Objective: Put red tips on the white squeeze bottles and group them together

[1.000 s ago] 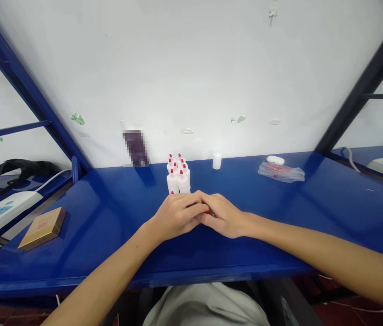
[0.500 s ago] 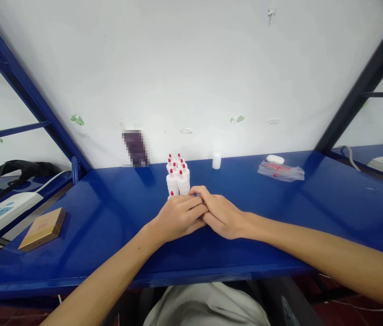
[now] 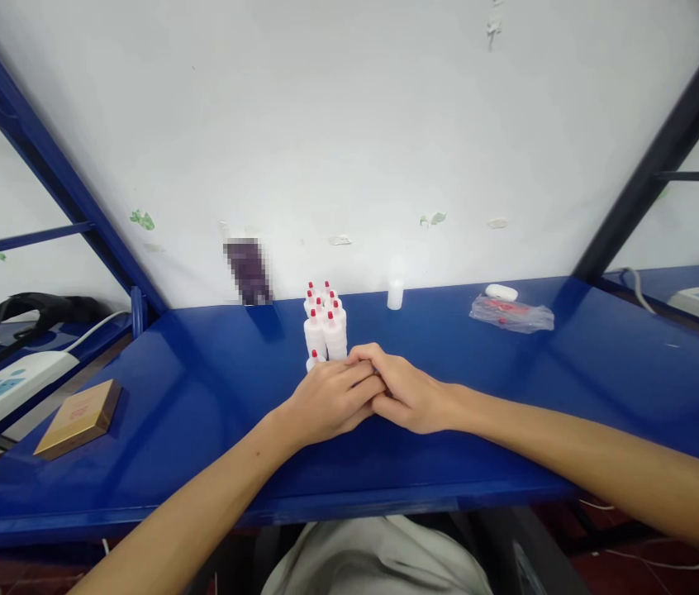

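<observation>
My left hand (image 3: 337, 401) and my right hand (image 3: 411, 392) meet over the blue table, just in front of a cluster of white bottles with red tips. Both have curled fingers, the right hand's lying against those of the left. Whatever they hold, if anything, is hidden between them. The bottles (image 3: 335, 337) stand upright in close rows. One bottle (image 3: 314, 361) at the front is partly covered by my left hand. Behind my right hand, a small white cylinder (image 3: 395, 295) stands near the wall.
A clear plastic bag (image 3: 526, 316) with red pieces lies at the back right, beside a white rounded case (image 3: 501, 292). On the left lie a gold box (image 3: 78, 417) and a power strip (image 3: 8, 397). Blue frame posts (image 3: 77, 173) rise beside the table (image 3: 486, 364). A blurred dark object (image 3: 249, 271) leans at the wall.
Both hands have shifted slightly, still pressed together. A little more of the front bottle shows above my left hand. The other objects stay in place.
</observation>
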Demonstrator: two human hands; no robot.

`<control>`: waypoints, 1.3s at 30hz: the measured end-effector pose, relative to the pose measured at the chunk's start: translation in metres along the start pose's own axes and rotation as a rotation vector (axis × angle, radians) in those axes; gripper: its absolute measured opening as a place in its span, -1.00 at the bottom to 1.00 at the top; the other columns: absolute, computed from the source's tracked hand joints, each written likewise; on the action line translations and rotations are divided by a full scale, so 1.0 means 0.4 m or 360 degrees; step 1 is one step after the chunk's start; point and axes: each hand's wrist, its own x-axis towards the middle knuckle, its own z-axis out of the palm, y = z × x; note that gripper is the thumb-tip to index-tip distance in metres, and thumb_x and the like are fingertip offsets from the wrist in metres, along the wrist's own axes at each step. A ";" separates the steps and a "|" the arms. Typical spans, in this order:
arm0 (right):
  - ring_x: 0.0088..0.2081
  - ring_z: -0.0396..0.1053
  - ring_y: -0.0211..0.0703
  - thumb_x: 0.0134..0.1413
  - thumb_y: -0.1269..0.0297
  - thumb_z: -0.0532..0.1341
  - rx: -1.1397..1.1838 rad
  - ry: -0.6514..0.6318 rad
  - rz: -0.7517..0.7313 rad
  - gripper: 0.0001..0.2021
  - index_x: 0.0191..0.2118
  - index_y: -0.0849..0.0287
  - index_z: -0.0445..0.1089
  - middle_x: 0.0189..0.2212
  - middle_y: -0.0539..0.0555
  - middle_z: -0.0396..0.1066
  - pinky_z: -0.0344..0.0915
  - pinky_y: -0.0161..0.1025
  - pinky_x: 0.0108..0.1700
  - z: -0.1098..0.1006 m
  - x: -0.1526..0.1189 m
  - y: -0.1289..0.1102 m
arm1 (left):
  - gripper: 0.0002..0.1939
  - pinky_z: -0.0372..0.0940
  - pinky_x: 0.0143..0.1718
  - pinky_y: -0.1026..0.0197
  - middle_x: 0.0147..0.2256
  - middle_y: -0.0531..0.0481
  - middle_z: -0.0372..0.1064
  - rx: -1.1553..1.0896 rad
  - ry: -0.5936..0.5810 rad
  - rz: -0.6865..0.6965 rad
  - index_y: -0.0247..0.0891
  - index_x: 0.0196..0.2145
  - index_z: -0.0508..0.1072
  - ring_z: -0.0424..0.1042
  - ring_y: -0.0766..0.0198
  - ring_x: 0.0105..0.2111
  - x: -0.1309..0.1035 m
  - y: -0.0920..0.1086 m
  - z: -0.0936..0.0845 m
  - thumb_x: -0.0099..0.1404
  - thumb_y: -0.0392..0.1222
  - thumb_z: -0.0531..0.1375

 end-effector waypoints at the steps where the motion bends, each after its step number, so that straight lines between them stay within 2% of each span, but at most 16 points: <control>1: -0.26 0.34 -0.12 -0.01 0.51 0.05 -0.0002 0.0005 -0.0035 -0.52 0.08 0.16 0.05 -0.21 0.09 0.34 0.33 -0.14 -0.18 0.001 -0.001 0.002 | -0.79 0.31 -0.44 0.23 -0.32 -0.07 0.46 -0.0011 0.0007 -0.0010 -0.29 -0.24 0.42 0.43 0.23 -0.37 0.001 0.001 0.000 0.43 -0.23 0.00; 5: -0.29 0.30 -0.15 0.07 0.46 0.05 0.0030 0.0080 -0.0071 -0.54 0.11 0.17 0.04 -0.22 0.07 0.32 0.31 -0.16 -0.19 0.005 -0.007 0.017 | -0.77 0.30 -0.40 0.21 -0.32 -0.08 0.43 -0.0102 -0.0056 -0.0031 -0.29 -0.26 0.39 0.40 0.22 -0.37 0.007 0.006 -0.005 0.44 -0.22 -0.03; 8: -0.33 0.27 -0.17 0.18 0.24 0.11 0.0116 0.0128 -0.0022 -0.51 0.18 0.18 0.00 -0.22 0.07 0.30 0.29 -0.18 -0.22 0.007 -0.010 0.030 | -0.76 0.24 -0.43 0.22 -0.38 -0.05 0.36 -0.0167 -0.0099 -0.0030 -0.26 -0.35 0.33 0.34 0.26 -0.42 0.007 -0.001 -0.015 0.42 -0.21 -0.05; 10: -0.38 0.25 -0.21 0.24 0.09 0.09 0.0212 0.0126 0.0028 -0.50 0.20 0.17 0.01 -0.24 0.05 0.28 0.27 -0.22 -0.28 0.006 -0.012 0.038 | -0.79 0.20 -0.45 0.22 -0.42 -0.02 0.32 -0.0184 -0.0043 -0.0093 -0.25 -0.38 0.29 0.30 0.28 -0.46 -0.001 -0.019 -0.029 0.40 -0.21 -0.04; 12: -0.47 0.20 -0.29 0.30 0.03 0.04 0.0308 0.0128 0.0110 -0.56 0.17 0.14 0.05 -0.30 0.00 0.25 0.22 -0.30 -0.38 0.002 -0.014 0.044 | -0.82 0.16 -0.47 0.23 -0.47 0.02 0.27 -0.0193 0.0076 -0.0235 -0.24 -0.40 0.26 0.24 0.31 -0.50 -0.019 -0.048 -0.049 0.37 -0.24 -0.02; 14: -0.55 0.13 -0.35 0.33 0.04 0.01 0.0369 0.0157 0.0216 -0.63 0.10 0.14 0.13 -0.37 -0.05 0.20 0.15 -0.35 -0.47 -0.005 -0.015 0.049 | -0.83 0.13 -0.48 0.24 -0.51 0.05 0.22 -0.0176 0.0198 -0.0413 -0.23 -0.41 0.23 0.19 0.33 -0.54 -0.040 -0.084 -0.071 0.35 -0.24 -0.01; 16: -0.60 0.11 -0.38 0.32 0.07 0.05 0.0376 0.0201 0.0324 -0.71 0.01 0.15 0.21 -0.43 -0.09 0.18 0.09 -0.37 -0.52 -0.013 -0.015 0.054 | -0.84 0.10 -0.48 0.25 -0.52 0.07 0.20 -0.0113 0.0233 -0.0599 -0.23 -0.42 0.22 0.17 0.34 -0.54 -0.061 -0.117 -0.090 0.34 -0.22 0.02; 20: -0.63 0.09 -0.38 0.25 0.17 0.11 0.0395 0.0242 0.0430 -0.80 -0.12 0.18 0.28 -0.53 -0.13 0.15 0.05 -0.36 -0.55 -0.028 -0.011 0.060 | -0.85 0.10 -0.46 0.27 -0.50 0.08 0.26 -0.0057 0.0009 -0.0767 -0.24 -0.41 0.26 0.21 0.35 -0.53 -0.078 -0.149 -0.102 0.32 -0.19 0.06; 24: -0.62 0.09 -0.35 0.23 0.20 0.09 0.0404 0.0227 0.0420 -0.80 -0.29 0.21 0.35 -0.60 -0.12 0.13 0.05 -0.34 -0.54 -0.030 -0.010 0.062 | -0.82 0.09 -0.45 0.27 -0.50 0.08 0.30 -0.0040 -0.0169 -0.0808 -0.25 -0.41 0.31 0.23 0.36 -0.54 -0.071 -0.143 -0.090 0.32 -0.14 0.08; 27: -0.60 0.14 -0.32 0.18 0.23 0.09 0.0432 0.0374 0.0448 -0.80 -0.36 0.21 0.36 -0.61 -0.09 0.17 0.09 -0.32 -0.51 -0.029 -0.009 0.066 | -0.80 0.06 -0.47 0.28 -0.53 0.11 0.28 -0.0010 -0.0254 -0.0882 -0.25 -0.39 0.33 0.22 0.37 -0.57 -0.067 -0.139 -0.083 0.32 -0.09 0.10; 29: -0.58 0.18 -0.30 0.13 0.25 0.10 0.0455 0.0539 0.0479 -0.83 -0.35 0.21 0.37 -0.60 -0.08 0.19 0.11 -0.31 -0.50 -0.037 -0.004 0.072 | -0.80 0.06 -0.48 0.28 -0.55 0.13 0.26 0.0016 -0.0211 -0.0898 -0.25 -0.38 0.33 0.21 0.37 -0.58 -0.068 -0.139 -0.083 0.31 -0.07 0.12; 32: -0.57 0.21 -0.28 0.03 0.30 0.13 0.0492 0.0808 0.0508 -0.86 -0.31 0.21 0.37 -0.59 -0.07 0.22 0.11 -0.32 -0.52 -0.076 0.021 0.095 | -0.85 0.12 -0.48 0.27 -0.56 0.12 0.23 0.0002 0.0075 -0.0811 -0.25 -0.38 0.33 0.21 0.36 -0.57 -0.058 -0.122 -0.094 0.30 -0.13 0.11; 34: -0.57 0.23 -0.27 -0.05 0.34 0.12 0.0518 0.1006 0.0521 -0.83 -0.29 0.21 0.37 -0.57 -0.07 0.24 0.12 -0.31 -0.52 -0.122 0.051 0.124 | -0.90 0.17 -0.47 0.27 -0.56 0.10 0.25 -0.0107 0.0258 -0.0635 -0.25 -0.38 0.33 0.23 0.36 -0.56 -0.029 -0.079 -0.116 0.29 -0.22 0.09; 36: -0.56 0.27 -0.26 -0.11 0.37 0.10 0.0525 0.1154 0.0514 -0.81 -0.30 0.20 0.36 -0.58 -0.07 0.25 0.17 -0.30 -0.48 -0.176 0.087 0.165 | -0.89 0.25 -0.43 0.27 -0.49 0.05 0.34 -0.0308 0.0209 -0.0355 -0.24 -0.34 0.35 0.30 0.36 -0.51 0.025 -0.003 -0.157 0.28 -0.29 0.04; 38: -0.57 0.26 -0.25 -0.16 0.41 0.06 0.0491 0.1300 0.0498 -0.79 -0.31 0.18 0.34 -0.60 -0.08 0.25 0.18 -0.29 -0.48 -0.230 0.125 0.214 | -0.80 0.31 -0.41 0.24 -0.45 0.02 0.37 -0.0350 -0.0034 0.0040 -0.17 -0.25 0.43 0.36 0.32 -0.45 0.096 0.092 -0.216 0.28 -0.20 0.02; 39: -0.57 0.26 -0.25 -0.20 0.43 0.05 0.0486 0.1355 0.0503 -0.76 -0.31 0.17 0.33 -0.61 -0.08 0.25 0.18 -0.29 -0.48 -0.253 0.143 0.238 | -0.75 0.34 -0.41 0.22 -0.43 0.00 0.38 -0.0224 -0.0240 0.0325 -0.07 -0.20 0.47 0.40 0.27 -0.38 0.132 0.140 -0.249 0.29 -0.09 0.02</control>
